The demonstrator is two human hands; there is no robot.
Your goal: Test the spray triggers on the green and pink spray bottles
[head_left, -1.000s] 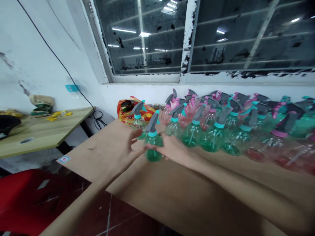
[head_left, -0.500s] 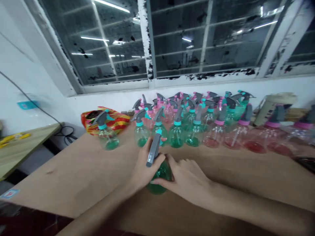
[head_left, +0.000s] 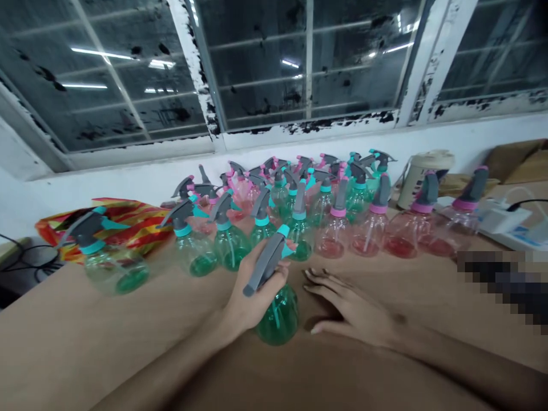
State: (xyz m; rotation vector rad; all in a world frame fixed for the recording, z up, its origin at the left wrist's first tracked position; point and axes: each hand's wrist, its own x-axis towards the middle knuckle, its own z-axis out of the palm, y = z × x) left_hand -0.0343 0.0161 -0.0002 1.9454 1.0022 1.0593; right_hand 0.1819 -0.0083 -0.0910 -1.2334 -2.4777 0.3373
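My left hand is wrapped round the neck of a green spray bottle with a grey trigger head and a turquoise nozzle. The bottle is near the front of the table, its head leaning over my hand. Just to its right, my right hand lies low over the tabletop with fingers spread, apart from the bottle. Behind them is a row of spray bottles: green ones with turquoise collars, such as the green bottle, and pink ones such as the pink bottle. Another green bottle stands apart at the left.
A red and yellow striped bag lies at the back left. More bottles crowd behind the row, near the wall and window. At the right are a cream canister, a white power strip with cables, and a pixelated dark object.
My right hand has let go of the green spray bottle and moved right, fingers spreading. My left hand keeps its grip. The view has turned to the right.
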